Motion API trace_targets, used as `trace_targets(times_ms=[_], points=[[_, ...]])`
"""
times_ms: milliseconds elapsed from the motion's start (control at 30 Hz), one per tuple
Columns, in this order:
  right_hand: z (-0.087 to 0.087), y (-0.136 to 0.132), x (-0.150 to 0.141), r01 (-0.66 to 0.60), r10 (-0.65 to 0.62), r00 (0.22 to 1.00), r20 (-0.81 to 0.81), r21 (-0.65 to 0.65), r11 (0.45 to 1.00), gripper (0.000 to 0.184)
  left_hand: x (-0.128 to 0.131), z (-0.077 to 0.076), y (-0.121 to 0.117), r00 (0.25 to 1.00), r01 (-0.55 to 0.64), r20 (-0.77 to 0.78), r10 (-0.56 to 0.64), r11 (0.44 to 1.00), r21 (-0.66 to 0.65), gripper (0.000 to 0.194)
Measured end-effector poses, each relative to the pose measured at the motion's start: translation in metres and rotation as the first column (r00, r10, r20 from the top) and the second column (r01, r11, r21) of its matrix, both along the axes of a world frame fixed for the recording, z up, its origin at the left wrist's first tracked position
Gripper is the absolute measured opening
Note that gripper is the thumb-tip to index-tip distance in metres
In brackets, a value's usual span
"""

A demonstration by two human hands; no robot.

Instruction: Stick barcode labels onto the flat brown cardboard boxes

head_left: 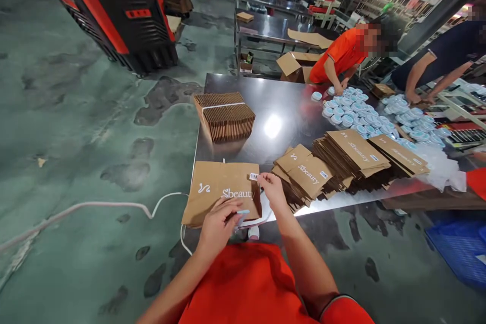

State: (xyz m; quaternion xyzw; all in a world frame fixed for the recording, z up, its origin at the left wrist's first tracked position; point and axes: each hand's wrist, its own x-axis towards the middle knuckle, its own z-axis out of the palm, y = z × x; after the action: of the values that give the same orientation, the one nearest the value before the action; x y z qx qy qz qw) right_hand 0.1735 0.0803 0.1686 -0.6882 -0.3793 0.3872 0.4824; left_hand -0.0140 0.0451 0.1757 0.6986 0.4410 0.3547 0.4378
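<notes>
Kraft paper bag [222,193], just one, flat and printed "Sbeauty", lies under your open left grip [218,228]; your right grip [272,190] pinches one small white label [253,176] at its edge.

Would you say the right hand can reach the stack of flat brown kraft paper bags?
Probably yes: the right hand sits right beside the stack of flat brown kraft paper bags, with nothing between them.
</notes>
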Motion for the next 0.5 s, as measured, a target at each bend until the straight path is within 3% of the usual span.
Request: trace_targets(times_ms=[133, 333, 500], points=[[-0.011, 0.01, 0.002, -0.054, 0.054, 0.998, 0.008, -0.066, 0.996, 0.024, 0.001, -0.016, 0.004, 0.999, 0.023, -0.025, -0.023, 1.0, 0.017, 0.013], [-0.011, 0.012, 0.004, -0.062, 0.071, 0.993, 0.092, -0.094, 0.994, 0.022, 0.0, -0.013, 0.002, 0.998, 0.024, -0.054, -0.023, 0.999, 0.029, 0.014], [-0.009, 0.015, 0.003, -0.07, 0.101, 0.929, 0.356, -0.099, 0.993, 0.018, 0.0, -0.012, 0.003, 0.999, 0.019, -0.039, -0.019, 1.0, 0.017, 0.013]])
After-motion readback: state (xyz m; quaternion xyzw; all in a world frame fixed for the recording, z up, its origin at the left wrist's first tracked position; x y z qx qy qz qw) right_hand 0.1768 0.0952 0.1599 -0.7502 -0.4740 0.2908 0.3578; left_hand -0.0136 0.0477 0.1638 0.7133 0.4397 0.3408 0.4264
